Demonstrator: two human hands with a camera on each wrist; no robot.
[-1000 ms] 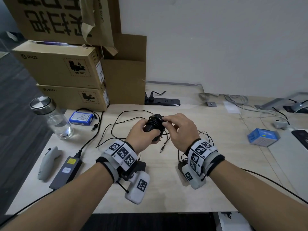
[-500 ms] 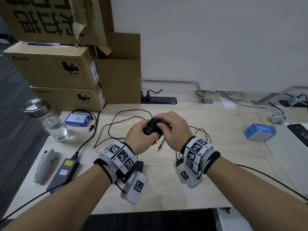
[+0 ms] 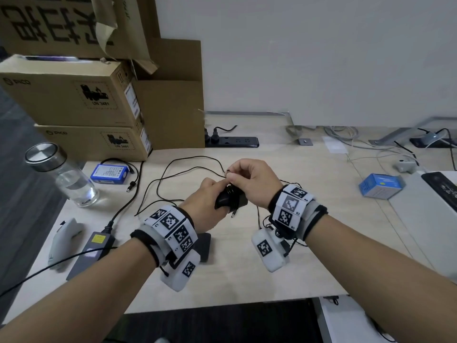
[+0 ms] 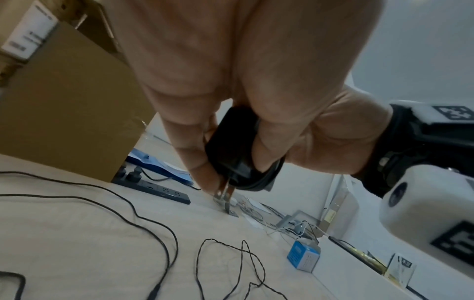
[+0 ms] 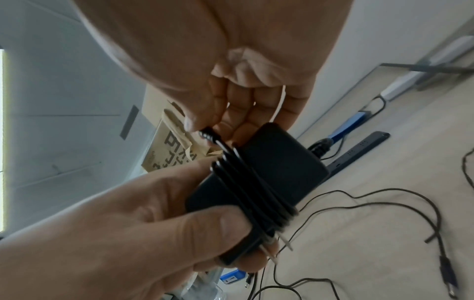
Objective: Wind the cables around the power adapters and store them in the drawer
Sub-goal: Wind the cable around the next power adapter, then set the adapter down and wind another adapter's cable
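Above the desk (image 3: 247,268), left hand (image 3: 205,201) curled round the cable-wound adapter (image 5: 259,182), right hand (image 3: 249,179) fingers pinching the cable end (image 5: 206,135).

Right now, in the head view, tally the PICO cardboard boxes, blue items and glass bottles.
Brown PICO-printed cardboard boxes: 2
Blue items, flat blue battery pack and small blue carton: 2
Clear glass bottle with steel lid: 1
Total: 5
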